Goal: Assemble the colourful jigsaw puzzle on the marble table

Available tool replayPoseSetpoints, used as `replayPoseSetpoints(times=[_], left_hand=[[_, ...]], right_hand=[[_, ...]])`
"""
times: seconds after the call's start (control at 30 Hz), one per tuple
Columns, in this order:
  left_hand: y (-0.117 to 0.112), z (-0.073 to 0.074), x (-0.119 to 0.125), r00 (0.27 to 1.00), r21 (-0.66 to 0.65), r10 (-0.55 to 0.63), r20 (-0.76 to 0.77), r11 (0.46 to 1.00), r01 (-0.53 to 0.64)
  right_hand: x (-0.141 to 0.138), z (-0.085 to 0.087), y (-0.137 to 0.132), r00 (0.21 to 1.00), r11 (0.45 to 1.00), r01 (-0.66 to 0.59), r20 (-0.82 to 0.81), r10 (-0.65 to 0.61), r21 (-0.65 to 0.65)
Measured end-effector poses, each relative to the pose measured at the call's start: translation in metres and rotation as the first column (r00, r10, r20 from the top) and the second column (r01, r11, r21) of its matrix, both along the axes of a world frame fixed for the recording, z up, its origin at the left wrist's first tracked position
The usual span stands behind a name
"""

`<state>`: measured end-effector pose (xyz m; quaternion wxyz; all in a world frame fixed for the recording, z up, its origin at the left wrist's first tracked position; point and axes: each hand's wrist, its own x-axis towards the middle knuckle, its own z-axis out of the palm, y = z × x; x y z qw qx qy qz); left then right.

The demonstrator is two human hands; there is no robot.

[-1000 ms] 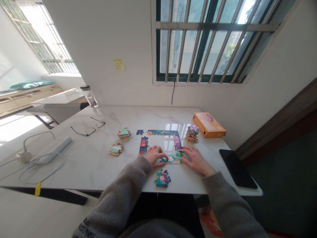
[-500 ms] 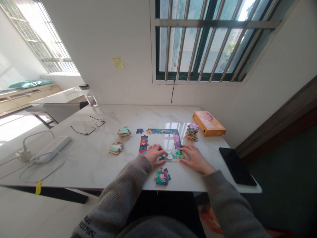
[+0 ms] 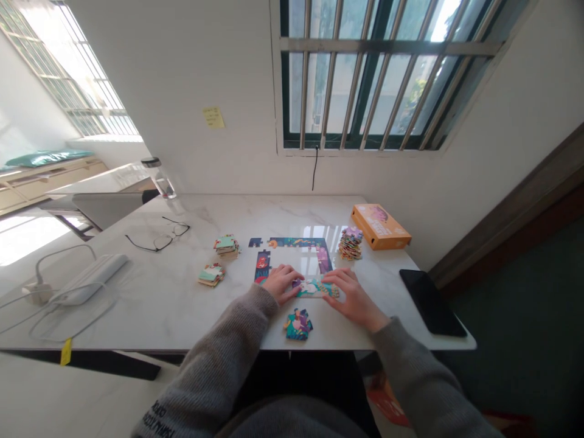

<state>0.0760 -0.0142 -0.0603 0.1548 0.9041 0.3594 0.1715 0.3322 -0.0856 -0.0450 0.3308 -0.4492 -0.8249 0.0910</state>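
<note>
A partly assembled jigsaw puzzle frame (image 3: 296,241) lies flat on the table, with colourful cartoon pictures on its pieces. Its near edge, a row of joined puzzle pieces (image 3: 314,288), is between my two hands. My left hand (image 3: 280,283) covers the near left corner, thumb on the near side and fingers over the row. My right hand (image 3: 350,295) grips the row's right part, fingertips on the far side and thumb on the near side. Just in front sits a small cluster of loose puzzle pieces (image 3: 298,324). Fingers hide some of the pieces they touch.
Stacks of pieces stand to the left (image 3: 227,246) and right (image 3: 350,244). An orange box (image 3: 381,227) lies at the back right, a black phone (image 3: 432,303) at the right edge. Eyeglasses (image 3: 159,242), a power strip (image 3: 93,280) with cables and a bottle (image 3: 159,178) are on the left.
My right hand has shifted a little left along the near row, its fingers now over the pieces there. My left hand stays about where it was. The view has turned slightly.
</note>
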Motion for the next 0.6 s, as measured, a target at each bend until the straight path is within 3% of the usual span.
replayPoseSetpoints(times=[0.17, 0.4, 0.6], left_hand=[[0.005, -0.005, -0.002, 0.992, 0.048, -0.006, 0.129, 0.999, 0.0], [0.006, -0.006, -0.003, 0.983, 0.053, -0.003, 0.185, 0.999, -0.007], [0.006, -0.007, -0.004, 0.98, 0.043, -0.013, 0.2, 0.999, 0.004]], right_hand=[[-0.045, 0.004, -0.037, 0.974, 0.972, -0.226, 0.014, 0.227, -0.063], [-0.056, 0.004, -0.044, 0.962, 0.96, -0.232, 0.111, 0.251, -0.158], [-0.055, 0.001, -0.041, 0.96, 0.964, -0.237, 0.123, 0.252, -0.124]])
